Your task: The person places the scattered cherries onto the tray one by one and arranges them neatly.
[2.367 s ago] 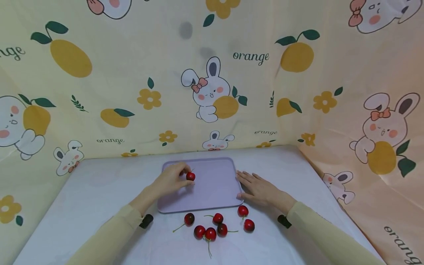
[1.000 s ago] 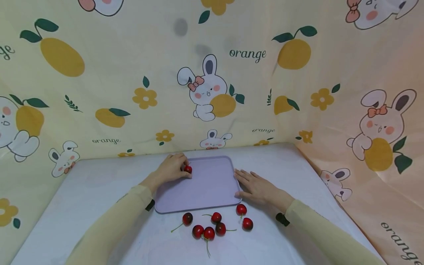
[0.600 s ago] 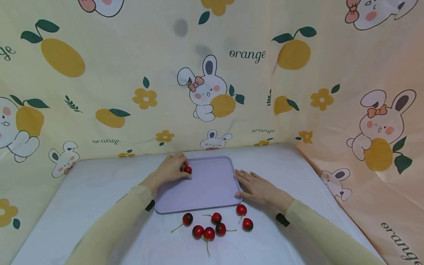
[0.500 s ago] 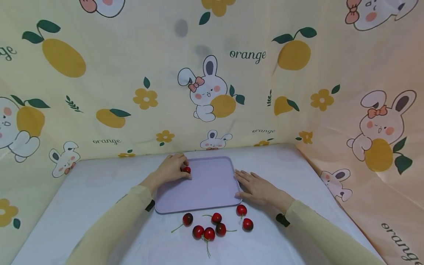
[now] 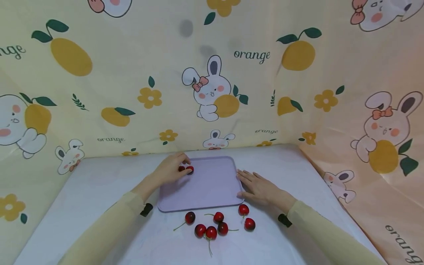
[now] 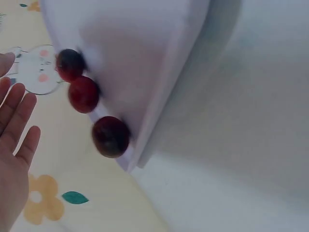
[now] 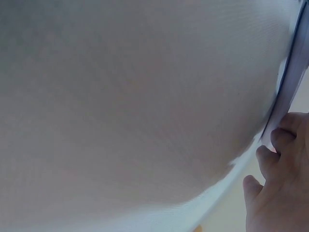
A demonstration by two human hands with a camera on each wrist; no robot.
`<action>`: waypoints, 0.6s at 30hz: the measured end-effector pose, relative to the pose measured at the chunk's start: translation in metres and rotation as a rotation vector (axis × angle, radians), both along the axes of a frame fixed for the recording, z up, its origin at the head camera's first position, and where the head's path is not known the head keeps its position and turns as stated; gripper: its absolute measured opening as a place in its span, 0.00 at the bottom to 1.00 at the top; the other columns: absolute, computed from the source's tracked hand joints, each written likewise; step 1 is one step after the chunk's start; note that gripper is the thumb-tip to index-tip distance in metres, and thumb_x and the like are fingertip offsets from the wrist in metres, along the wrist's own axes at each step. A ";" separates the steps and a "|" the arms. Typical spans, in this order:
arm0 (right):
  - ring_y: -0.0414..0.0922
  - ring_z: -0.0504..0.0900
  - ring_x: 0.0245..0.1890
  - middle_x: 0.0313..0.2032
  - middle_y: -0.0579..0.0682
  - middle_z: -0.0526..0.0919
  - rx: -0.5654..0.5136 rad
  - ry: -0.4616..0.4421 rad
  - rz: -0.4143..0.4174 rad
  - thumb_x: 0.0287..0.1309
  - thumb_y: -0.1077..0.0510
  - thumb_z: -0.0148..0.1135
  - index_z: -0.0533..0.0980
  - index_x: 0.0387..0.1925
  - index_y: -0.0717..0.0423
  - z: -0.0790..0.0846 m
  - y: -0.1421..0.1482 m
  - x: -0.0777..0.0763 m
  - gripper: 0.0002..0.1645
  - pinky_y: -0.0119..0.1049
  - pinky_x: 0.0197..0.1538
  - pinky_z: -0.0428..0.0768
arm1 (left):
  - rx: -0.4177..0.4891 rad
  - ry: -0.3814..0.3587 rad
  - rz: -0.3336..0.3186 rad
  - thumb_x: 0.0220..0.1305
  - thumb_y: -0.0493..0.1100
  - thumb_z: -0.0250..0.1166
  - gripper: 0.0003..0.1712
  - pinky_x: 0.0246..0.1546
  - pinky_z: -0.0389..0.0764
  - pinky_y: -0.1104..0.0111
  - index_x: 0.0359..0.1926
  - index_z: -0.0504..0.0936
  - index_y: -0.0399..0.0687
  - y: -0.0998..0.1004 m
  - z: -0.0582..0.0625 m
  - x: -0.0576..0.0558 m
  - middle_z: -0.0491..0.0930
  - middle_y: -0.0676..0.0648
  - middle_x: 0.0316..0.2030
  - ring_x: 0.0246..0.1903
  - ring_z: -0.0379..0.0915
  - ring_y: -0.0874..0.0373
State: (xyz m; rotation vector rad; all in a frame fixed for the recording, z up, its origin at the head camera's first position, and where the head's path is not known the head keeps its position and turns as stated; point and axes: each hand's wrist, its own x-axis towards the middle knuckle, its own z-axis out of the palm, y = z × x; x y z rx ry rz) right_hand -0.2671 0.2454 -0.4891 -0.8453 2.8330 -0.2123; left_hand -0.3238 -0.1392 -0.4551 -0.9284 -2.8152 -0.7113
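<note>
My left hand (image 5: pixel 169 169) hovers over the back left corner of the lilac tray (image 5: pixel 212 189), fingers and thumb parted. Close to its fingertips, a red cherry (image 5: pixel 190 169) and a darker cherry (image 5: pixel 181 168) show partly behind the hand. The left wrist view reveals three cherries in a row along the tray's edge: a dark one (image 6: pixel 70 64), a red one (image 6: pixel 83 94) and another dark one (image 6: pixel 111 136) at the corner. There the left hand (image 6: pixel 14 140) is apart from them. My right hand (image 5: pixel 258 187) rests with straight fingers against the tray's right rim.
Several loose cherries with stems lie on the white table (image 5: pixel 271 243) before the tray, among them a cherry (image 5: pixel 190 217) at left, a cherry (image 5: pixel 211 232) mid-front and a cherry (image 5: pixel 250 224) at right. A patterned cloth (image 5: pixel 159 121) hangs behind the table.
The left hand carried a cherry to the tray's back left corner, set it down beside the others and loosened its fingers from it. The right hand stays at the rim.
</note>
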 end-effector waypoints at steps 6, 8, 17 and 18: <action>0.58 0.52 0.80 0.81 0.56 0.53 -0.005 0.000 -0.005 0.71 0.27 0.49 0.55 0.81 0.57 0.000 0.002 0.000 0.53 0.59 0.79 0.51 | 0.093 -0.024 -0.080 0.67 0.41 0.72 0.12 0.42 0.84 0.57 0.48 0.82 0.43 -0.004 0.008 0.028 0.82 0.44 0.42 0.40 0.79 0.48; 0.58 0.52 0.80 0.81 0.56 0.53 -0.007 -0.002 -0.007 0.71 0.26 0.49 0.55 0.81 0.57 -0.001 0.002 0.000 0.53 0.59 0.79 0.51 | 0.089 -0.015 -0.108 0.67 0.41 0.72 0.12 0.44 0.84 0.57 0.48 0.82 0.43 -0.006 0.008 0.038 0.83 0.46 0.42 0.42 0.79 0.51; 0.59 0.52 0.80 0.81 0.56 0.53 -0.004 -0.005 -0.007 0.71 0.25 0.48 0.55 0.81 0.57 -0.001 0.001 -0.001 0.54 0.59 0.79 0.51 | 0.009 -0.057 -0.223 0.68 0.41 0.72 0.12 0.46 0.83 0.66 0.49 0.81 0.50 -0.009 0.004 0.079 0.83 0.54 0.44 0.43 0.77 0.61; 0.59 0.52 0.80 0.81 0.56 0.53 -0.003 -0.005 -0.008 0.71 0.25 0.48 0.55 0.81 0.57 -0.001 0.001 -0.001 0.54 0.59 0.79 0.51 | -0.003 -0.066 -0.242 0.67 0.40 0.71 0.12 0.47 0.83 0.66 0.49 0.81 0.50 -0.008 0.004 0.082 0.83 0.54 0.44 0.44 0.77 0.61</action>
